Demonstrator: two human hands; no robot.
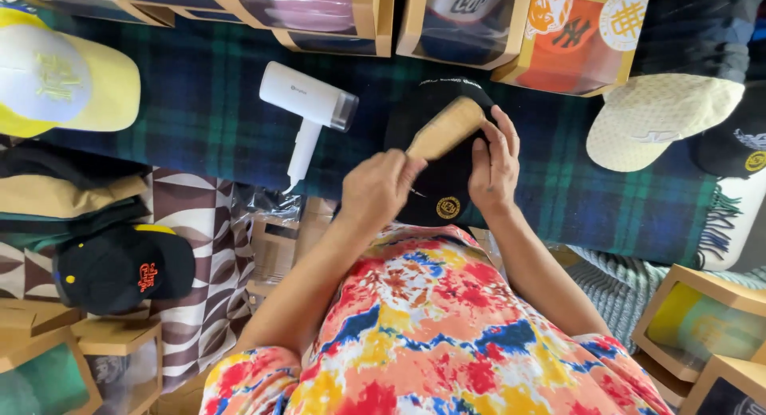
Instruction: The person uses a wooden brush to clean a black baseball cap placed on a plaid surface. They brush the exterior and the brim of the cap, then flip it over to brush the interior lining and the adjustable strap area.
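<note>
**Black cap brushed on a plaid blanket**

Black cap [443, 179] lies on a dark green and blue plaid blanket [199, 104], which covers most of the surface and serves as the landmark here. Along the blanket's far edge runs a row of wooden-framed display boxes [447, 20] with clear fronts, each holding a cap. At the blanket's left end sits a yellow and white cap [64, 80]; at its right end, a cream cap [658, 116] rests partly on it. Off the blanket's near left corner, a black cap with a yellow button [120, 267] lies on a brown and white patterned cloth [211, 223]. More wooden boxes stand below that cloth and off the blanket's near right corner. A white handheld steamer [307, 116] lies on the blanket just left of the black cap.

The left hand [379, 187] is closed around the end of a wooden brush [447, 128], which is laid across the cap's crown. The right hand [495, 164] rests on the cap's right side, fingers loosely curved and pressing against the fabric beside the brush.
</note>
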